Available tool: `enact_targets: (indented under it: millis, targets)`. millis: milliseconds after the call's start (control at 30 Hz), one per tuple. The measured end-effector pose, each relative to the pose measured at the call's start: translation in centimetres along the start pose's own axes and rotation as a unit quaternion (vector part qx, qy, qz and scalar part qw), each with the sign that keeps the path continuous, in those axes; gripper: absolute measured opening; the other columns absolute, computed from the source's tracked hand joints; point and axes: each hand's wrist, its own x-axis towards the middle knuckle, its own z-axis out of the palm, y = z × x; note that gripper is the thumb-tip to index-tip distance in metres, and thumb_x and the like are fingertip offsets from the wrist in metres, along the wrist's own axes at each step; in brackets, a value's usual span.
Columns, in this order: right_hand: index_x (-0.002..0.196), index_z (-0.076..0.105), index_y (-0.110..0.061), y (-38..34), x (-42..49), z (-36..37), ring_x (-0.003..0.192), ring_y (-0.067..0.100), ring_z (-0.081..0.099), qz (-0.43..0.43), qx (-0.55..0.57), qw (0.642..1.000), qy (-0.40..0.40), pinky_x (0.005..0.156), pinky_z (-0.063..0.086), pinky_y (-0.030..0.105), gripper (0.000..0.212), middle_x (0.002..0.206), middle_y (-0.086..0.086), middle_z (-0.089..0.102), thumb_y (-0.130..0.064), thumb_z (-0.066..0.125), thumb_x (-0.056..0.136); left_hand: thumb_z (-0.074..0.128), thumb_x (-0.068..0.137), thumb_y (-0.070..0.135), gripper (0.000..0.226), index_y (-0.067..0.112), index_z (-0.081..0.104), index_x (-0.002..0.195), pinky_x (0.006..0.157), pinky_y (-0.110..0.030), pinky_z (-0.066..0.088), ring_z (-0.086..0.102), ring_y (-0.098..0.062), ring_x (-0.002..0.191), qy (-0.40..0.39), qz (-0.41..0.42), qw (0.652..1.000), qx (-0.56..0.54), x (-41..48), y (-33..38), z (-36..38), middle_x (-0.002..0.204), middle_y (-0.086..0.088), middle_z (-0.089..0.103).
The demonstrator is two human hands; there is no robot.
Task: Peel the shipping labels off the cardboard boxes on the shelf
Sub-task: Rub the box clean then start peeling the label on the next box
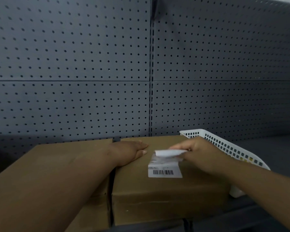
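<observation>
Two brown cardboard boxes sit side by side on the shelf, a left box (pixel 60 161) and a right box (pixel 157 195). A white shipping label (pixel 165 169) with a barcode lies on top of the right box. Its far end is curled up off the cardboard and pinched by my right hand (pixel 197 153). The near part with the barcode still lies flat. My left hand (pixel 131 152) rests palm down on the right box's top near its far left corner, fingers together.
A white plastic basket (pixel 224 144) with slotted walls stands just right of the right box. A dark grey pegboard wall (pixel 90 64) backs the shelf. The dark shelf surface (pixel 278 156) extends to the right of the basket.
</observation>
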Motion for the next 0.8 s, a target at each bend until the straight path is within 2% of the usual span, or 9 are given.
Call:
enact_targets:
  millis: [133, 233, 300, 400, 533, 800]
  targets:
    - [0.086, 0.070, -0.026, -0.2, 1.4, 0.6, 0.086, 0.004, 0.065, 0.055, 0.115, 0.991, 0.035, 0.080, 0.050, 0.019, 0.025, 0.086, -0.010, 0.072, -0.007, 0.055, 0.091, 0.029, 0.103, 0.039, 0.046, 0.031, 0.030, 0.148, 0.116, -0.034, 0.023, 0.030, -0.015, 0.140, 0.002, -0.001, 1.000, -0.009, 0.2, 0.5, -0.2, 0.155, 0.005, 0.031]
    - [0.088, 0.069, -0.013, -0.1, 1.8, 0.9, 0.091, 0.016, 0.066, 0.096, 0.203, 0.974, 0.034, 0.086, 0.053, 0.030, 0.019, 0.091, 0.003, 0.070, -0.003, 0.053, 0.091, 0.023, 0.104, 0.036, 0.048, 0.030, 0.020, 0.151, 0.115, -0.030, 0.017, 0.024, -0.017, 0.143, -0.020, -0.020, 0.999, -0.017, -0.2, 1.0, -0.2, 0.158, 0.004, 0.021]
    - [0.091, 0.067, -0.009, -0.3, 1.7, 1.0, 0.093, 0.019, 0.066, 0.109, 0.238, 0.965, 0.033, 0.085, 0.055, 0.029, 0.018, 0.095, 0.008, 0.069, -0.001, 0.052, 0.092, 0.018, 0.104, 0.039, 0.049, 0.032, 0.014, 0.152, 0.118, -0.032, 0.013, 0.018, -0.018, 0.145, -0.025, -0.018, 0.999, -0.030, -0.6, 1.3, 0.0, 0.160, 0.003, 0.013]
    - [0.089, 0.068, -0.010, -0.8, 1.1, 1.1, 0.086, 0.015, 0.067, 0.091, 0.240, 0.966, 0.026, 0.077, 0.055, 0.024, 0.020, 0.089, 0.004, 0.070, 0.001, 0.052, 0.091, 0.014, 0.101, 0.049, 0.051, 0.037, 0.012, 0.151, 0.119, -0.041, 0.015, 0.016, -0.020, 0.146, -0.023, -0.020, 0.999, -0.028, -0.9, 1.6, 0.2, 0.161, 0.002, 0.008]
    - [0.083, 0.071, -0.021, -1.4, -0.7, 1.3, 0.076, 0.002, 0.065, 0.067, 0.142, 0.987, 0.022, 0.069, 0.050, 0.013, 0.023, 0.078, -0.010, 0.071, -0.005, 0.056, 0.090, 0.012, 0.103, 0.044, 0.049, 0.036, 0.010, 0.151, 0.118, -0.035, 0.010, 0.011, -0.021, 0.147, -0.021, -0.033, 0.999, -0.009, -1.5, 2.3, 0.0, 0.161, 0.001, 0.003]
    - [0.083, 0.069, -0.027, -2.9, -2.7, 1.4, 0.069, -0.010, 0.058, 0.062, 0.095, 0.993, 0.024, 0.063, 0.042, 0.004, 0.024, 0.073, -0.018, 0.067, -0.008, 0.057, 0.090, 0.015, 0.102, 0.047, 0.049, 0.040, 0.012, 0.151, 0.116, -0.034, 0.009, 0.011, -0.020, 0.147, -0.015, -0.036, 0.999, -0.006, -1.7, 2.2, 0.1, 0.161, 0.001, 0.006]
